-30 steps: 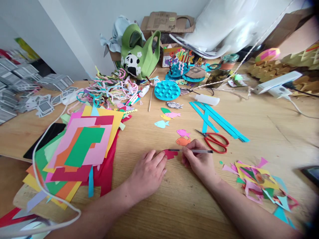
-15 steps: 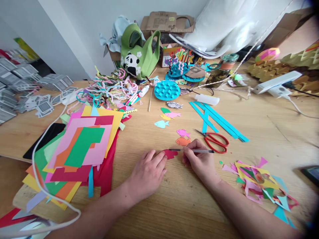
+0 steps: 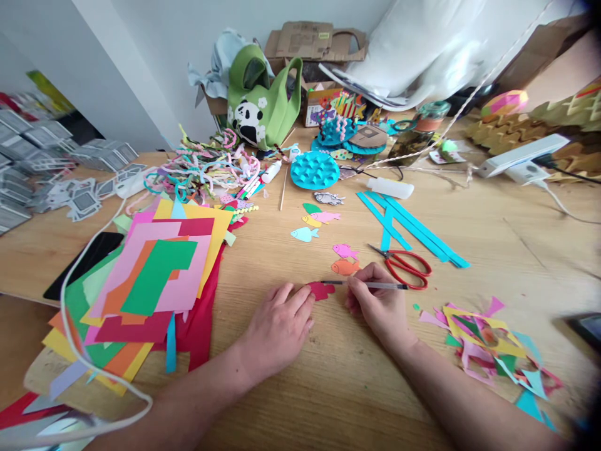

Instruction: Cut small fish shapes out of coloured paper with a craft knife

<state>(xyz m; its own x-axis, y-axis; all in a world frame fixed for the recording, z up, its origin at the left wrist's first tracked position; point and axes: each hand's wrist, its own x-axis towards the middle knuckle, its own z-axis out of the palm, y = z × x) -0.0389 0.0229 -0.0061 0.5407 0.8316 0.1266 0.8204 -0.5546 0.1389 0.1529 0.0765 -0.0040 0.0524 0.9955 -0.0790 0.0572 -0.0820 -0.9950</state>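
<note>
A dark red paper fish (image 3: 323, 290) lies flat on the wooden table (image 3: 263, 250). My left hand (image 3: 282, 322) is laid over it, fingers stretched out, with the fingertips on its left end. Between the fingers of my right hand (image 3: 375, 300) is a slim pen (image 3: 375, 285), its tip at the fish's upper edge. Just beyond sit an orange paper fish (image 3: 345, 267) and a pink paper fish (image 3: 345, 251). Farther off are a light blue paper fish (image 3: 304, 234) and several others. Red-handled scissors (image 3: 406, 268) rest right behind my right hand.
Coloured paper sheets (image 3: 154, 275) are piled on the left, with a white cable (image 3: 70, 313) across them. Paper scraps (image 3: 488, 344) lie at right. Blue paper strips (image 3: 413, 225), a white bottle (image 3: 389, 187), a blue scalloped disc (image 3: 314, 170) and a green panda bag (image 3: 263, 106) stand farther back.
The pen and my right hand have shifted slightly to the right along the red fish's upper edge. My left hand has stayed in place.
</note>
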